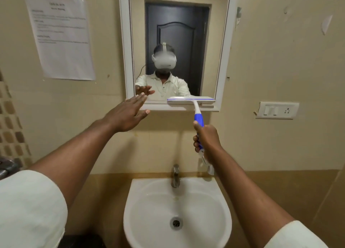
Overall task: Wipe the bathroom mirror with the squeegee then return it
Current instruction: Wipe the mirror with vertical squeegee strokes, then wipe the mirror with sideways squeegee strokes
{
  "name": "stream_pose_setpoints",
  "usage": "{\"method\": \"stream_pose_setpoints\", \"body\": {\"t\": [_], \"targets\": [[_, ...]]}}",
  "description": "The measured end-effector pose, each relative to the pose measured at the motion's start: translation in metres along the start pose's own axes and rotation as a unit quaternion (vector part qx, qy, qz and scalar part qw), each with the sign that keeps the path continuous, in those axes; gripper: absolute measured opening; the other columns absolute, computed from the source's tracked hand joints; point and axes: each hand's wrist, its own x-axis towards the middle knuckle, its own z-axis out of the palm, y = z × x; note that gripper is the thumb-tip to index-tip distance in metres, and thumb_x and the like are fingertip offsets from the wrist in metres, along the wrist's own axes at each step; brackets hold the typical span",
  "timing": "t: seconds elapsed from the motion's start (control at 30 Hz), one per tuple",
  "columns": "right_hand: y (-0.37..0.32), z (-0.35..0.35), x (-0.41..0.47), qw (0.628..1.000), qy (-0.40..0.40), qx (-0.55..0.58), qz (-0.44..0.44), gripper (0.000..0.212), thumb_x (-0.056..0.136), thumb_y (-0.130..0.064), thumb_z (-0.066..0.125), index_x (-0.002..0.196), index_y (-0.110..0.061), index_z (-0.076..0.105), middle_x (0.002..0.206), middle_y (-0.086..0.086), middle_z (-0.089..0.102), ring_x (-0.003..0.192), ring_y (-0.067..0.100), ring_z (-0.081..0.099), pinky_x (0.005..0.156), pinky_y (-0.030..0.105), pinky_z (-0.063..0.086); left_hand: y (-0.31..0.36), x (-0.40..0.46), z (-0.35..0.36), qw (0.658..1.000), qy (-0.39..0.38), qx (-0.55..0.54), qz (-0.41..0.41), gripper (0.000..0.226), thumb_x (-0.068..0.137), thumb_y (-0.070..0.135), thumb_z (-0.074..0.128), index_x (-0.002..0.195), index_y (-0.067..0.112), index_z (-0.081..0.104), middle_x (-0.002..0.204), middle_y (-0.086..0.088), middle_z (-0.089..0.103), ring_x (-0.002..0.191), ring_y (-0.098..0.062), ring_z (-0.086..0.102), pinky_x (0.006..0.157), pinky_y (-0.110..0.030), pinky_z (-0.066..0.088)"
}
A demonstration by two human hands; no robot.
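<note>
The white-framed bathroom mirror point(211, 48) hangs on the beige wall above the basin. My right hand point(206, 139) grips the blue and white handle of the squeegee point(190, 100). Its white blade lies level along the mirror's bottom edge, on the right half, touching the lower frame. My left hand point(128, 113) is flat with fingers stretched out, its fingertips at the mirror's bottom left corner, holding nothing. The glass reflects a person in a pale shirt and a dark door.
A white washbasin point(134, 206) with a metal tap point(175, 177) sits directly below. A printed paper notice point(61, 37) is stuck on the wall at left. A switch and socket plate point(277, 110) is on the right wall. Metal fittings point(7, 166) show at far left.
</note>
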Motion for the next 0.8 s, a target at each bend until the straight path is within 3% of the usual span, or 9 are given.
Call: {"method": "stream_pose_setpoints", "body": {"t": [0.17,0.23,0.33,0.4,0.47,0.53,0.63,0.73,0.8], "targets": [[-0.035,0.006,0.007,0.986,-0.013,-0.098,-0.136,0.022,0.089,-0.033,0.056,0.091,-0.014,0.046,0.067,0.008,0.055,0.037,0.015,0.048,0.036,0.022,0.035,-0.003,0.015,-0.025,1.000,0.028,0.011,0.009,0.065,0.095,0.049,0.030,0.149,0.020,0.009,0.159,0.001,0.009,0.146,-0.011,0.008,0.119,-0.038,0.011],[-0.062,0.009,0.012,0.963,-0.002,-0.174,-0.205,0.022,0.089,-0.034,0.056,0.093,-0.013,0.050,0.072,0.007,0.059,0.046,0.019,0.057,0.043,0.026,0.039,-0.003,0.022,-0.036,0.999,0.034,0.012,0.008,0.065,0.095,0.049,0.031,0.149,0.021,0.009,0.159,0.002,0.008,0.146,-0.010,0.007,0.120,-0.039,0.011],[-0.119,0.015,0.025,0.877,0.055,-0.339,-0.337,0.021,0.089,-0.035,0.055,0.100,-0.017,0.056,0.083,0.000,0.057,0.070,0.024,0.055,0.060,0.029,0.035,-0.001,0.035,-0.061,0.998,0.060,0.025,0.012,0.064,0.095,0.048,0.031,0.149,0.024,0.006,0.159,0.005,0.006,0.145,-0.009,0.006,0.119,-0.037,0.009],[-0.163,0.020,0.031,0.811,0.093,-0.410,-0.408,0.022,0.088,-0.033,0.055,0.104,-0.017,0.057,0.085,-0.002,0.052,0.071,0.021,0.048,0.056,0.027,0.030,-0.001,0.044,-0.079,0.996,0.077,0.037,0.015,0.064,0.095,0.049,0.030,0.149,0.027,0.004,0.159,0.006,0.006,0.145,-0.009,0.006,0.118,-0.034,0.008],[-0.206,0.027,0.035,0.752,0.115,-0.452,-0.465,0.021,0.087,-0.029,0.056,0.103,-0.015,0.057,0.088,0.001,0.054,0.070,0.021,0.049,0.054,0.026,0.034,-0.002,0.054,-0.098,0.994,0.093,0.048,0.017,0.064,0.095,0.051,0.029,0.149,0.027,0.005,0.159,0.006,0.006,0.145,-0.008,0.005,0.116,-0.028,0.004],[-0.245,0.036,0.037,0.698,0.127,-0.483,-0.512,0.021,0.085,-0.024,0.059,0.103,-0.014,0.058,0.092,0.006,0.058,0.076,0.023,0.054,0.067,0.036,0.048,-0.002,0.061,-0.114,0.993,0.106,0.056,0.016,0.065,0.094,0.054,0.027,0.149,0.027,0.005,0.159,0.007,0.003,0.145,-0.006,0.003,0.112,-0.023,0.001],[-0.295,0.050,0.043,0.623,0.155,-0.513,-0.569,0.024,0.084,-0.019,0.060,0.108,-0.015,0.060,0.096,0.008,0.060,0.089,0.027,0.056,0.083,0.042,0.041,-0.006,0.069,-0.135,0.989,0.131,0.067,0.017,0.070,0.089,0.062,0.022,0.149,0.029,0.005,0.159,0.009,0.001,0.145,-0.007,0.002,0.114,-0.027,0.004],[-0.329,0.063,0.050,0.574,0.180,-0.528,-0.600,0.028,0.086,-0.018,0.059,0.114,-0.016,0.060,0.101,0.010,0.062,0.098,0.030,0.056,0.088,0.044,0.037,-0.014,0.072,-0.148,0.984,0.150,0.091,0.012,0.067,0.091,0.058,0.024,0.148,0.030,0.004,0.159,0.010,0.001,0.145,-0.007,0.003,0.116,-0.030,0.008],[-0.343,0.069,0.057,0.568,0.182,-0.526,-0.607,0.032,0.086,-0.016,0.059,0.118,-0.015,0.059,0.104,0.011,0.063,0.099,0.030,0.056,0.088,0.044,0.037,-0.022,0.072,-0.155,0.982,0.156,0.106,0.004,0.066,0.092,0.056,0.025,0.148,0.029,0.003,0.159,0.010,0.000,0.145,-0.006,0.002,0.116,-0.030,0.008]]}}
